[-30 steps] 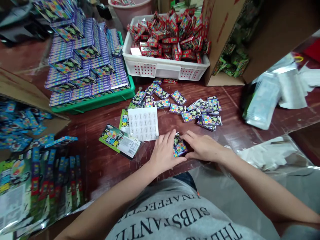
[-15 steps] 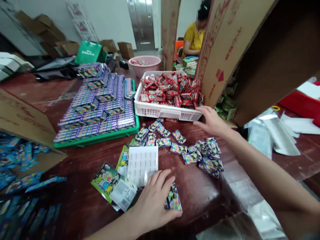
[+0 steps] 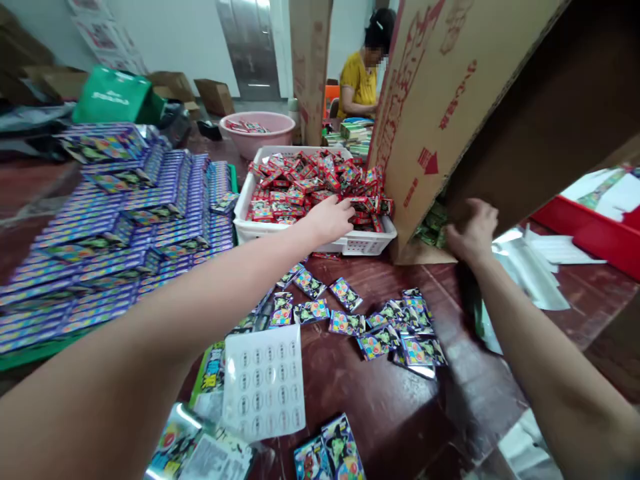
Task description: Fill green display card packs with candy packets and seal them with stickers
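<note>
My left hand (image 3: pixel 331 220) stretches far forward over the near rim of the white basket (image 3: pixel 260 232), its fingers curled down among the red packets (image 3: pixel 300 187); I cannot make out whether it grips one. My right hand (image 3: pixel 470 230) reaches into the mouth of the tipped cardboard box (image 3: pixel 450 100), fingers bent over the green packets (image 3: pixel 430 223) inside. A small stack of purple packets (image 3: pixel 330 457) lies at the near table edge, beside a white sticker sheet (image 3: pixel 264 383). More purple packets (image 3: pixel 380 320) are scattered mid-table.
A green tray (image 3: pixel 20 353) stacked with purple boxes (image 3: pixel 125 220) fills the left. A pink basin (image 3: pixel 260 130) stands behind the basket. A person in yellow (image 3: pixel 357 83) sits at the back. Clear bags (image 3: pixel 520 267) and a red tray (image 3: pixel 590 227) lie on the right.
My left hand has let go of the purple stack and shot forward to the white basket. My right hand moved from the basket's corner into the cardboard box. The camera has leaned forward.
</note>
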Motion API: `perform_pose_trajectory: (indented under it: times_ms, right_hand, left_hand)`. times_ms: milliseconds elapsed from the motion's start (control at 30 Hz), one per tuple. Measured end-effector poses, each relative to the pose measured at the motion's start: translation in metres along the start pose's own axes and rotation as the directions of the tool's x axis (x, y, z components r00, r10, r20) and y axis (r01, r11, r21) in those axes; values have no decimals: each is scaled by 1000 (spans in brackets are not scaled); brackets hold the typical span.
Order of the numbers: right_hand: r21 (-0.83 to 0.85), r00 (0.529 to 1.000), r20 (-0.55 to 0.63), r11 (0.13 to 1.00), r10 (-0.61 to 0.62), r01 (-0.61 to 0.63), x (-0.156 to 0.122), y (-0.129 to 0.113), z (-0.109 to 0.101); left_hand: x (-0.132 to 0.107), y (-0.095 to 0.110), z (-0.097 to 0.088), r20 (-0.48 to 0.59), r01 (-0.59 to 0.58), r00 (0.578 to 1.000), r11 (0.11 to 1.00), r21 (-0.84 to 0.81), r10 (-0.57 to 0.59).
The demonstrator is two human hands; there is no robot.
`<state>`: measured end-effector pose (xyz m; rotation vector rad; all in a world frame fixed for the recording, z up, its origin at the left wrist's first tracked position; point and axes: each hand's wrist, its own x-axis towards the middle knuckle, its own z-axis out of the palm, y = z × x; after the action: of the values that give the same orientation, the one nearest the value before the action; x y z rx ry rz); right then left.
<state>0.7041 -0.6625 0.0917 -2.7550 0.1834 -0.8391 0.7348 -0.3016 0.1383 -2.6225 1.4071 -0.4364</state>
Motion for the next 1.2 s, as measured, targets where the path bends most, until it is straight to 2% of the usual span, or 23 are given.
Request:
perform_pose_trajectory:
  times_ms: [100,167,300,400,467,500,567,667,733,767,833,900,967,1000,1033,1067,1100,1133,1167,1200]
  right_hand:
    - [-79,963,269,997,-2,24,17,25,30]
    - [-121,931,362,993,35,10,26,29,52]
    - [-151,915,397,989,64,-3,38,29,77]
    - [-123,936,352,992,31,13,34,33,72]
    - [-89,950,313,996,1,28,23,38,59]
    - [-67,957,289,997,-18,39,16,40,51]
    - [-3,970,231,997,-71,74,-3,43,35]
    - [100,977,167,988,-134,118,-40,47,14]
    - [148,975,169,982,-145,120,-65,49,5]
    - [166,973,176,979,-149,120,-76,48,1]
    - [195,974,165,973,-155,122,-98,45,-13]
    - [203,987,99,973,-130,108,-122,35,-35]
    - [256,999,12,966,-43,39,-153,20,-66]
    - [318,1000,14,948,13,-17,-171,11,-83]
    - [436,993,36,892,109,-114,-191,3,-100]
    - [553,972,154,800,176,-232,-211,-5,-116]
    - [603,934,304,721,189,-342,-231,-10,-131]
    - [615,892,418,668,175,-419,-249,-13,-144]
    - [596,853,502,659,141,-459,-264,-14,-155]
    - [558,833,541,693,113,-456,-275,-13,-163]
  left_hand:
    - [4,-8,8,14,-28,1000,998,62,28]
    - [3,-13,8,-6,-54,999,996,64,54]
    - [-9,-18,-8,-65,-44,997,997,69,49]
    - [-29,0,-30,-179,111,978,994,-3,-109]
    - [-49,27,-41,-216,244,936,955,-169,-278]
    - [-61,44,-44,-189,300,913,911,-284,-360]
    - [-87,82,-39,-25,395,879,756,-522,-477]
    - [-124,139,-14,330,540,818,430,-724,-471]
    - [-139,167,3,457,598,774,272,-754,-437]
    - [-143,176,9,482,611,761,229,-758,-435]
    - [-147,187,13,468,612,751,225,-758,-466]
    - [-149,191,7,394,600,754,308,-738,-525]
    - [-152,194,-4,335,595,750,362,-717,-570]
    - [-154,197,-11,338,593,746,342,-729,-574]
    - [-157,202,-17,367,587,745,287,-757,-557]
    - [-159,210,-23,410,578,751,215,-787,-518]
    - [-161,219,-28,445,566,763,154,-810,-469]
    - [-162,230,-33,450,548,781,131,-826,-433]
    - [-162,243,-36,417,521,804,162,-838,-424]
    - [-161,256,-39,343,477,833,248,-843,-435]
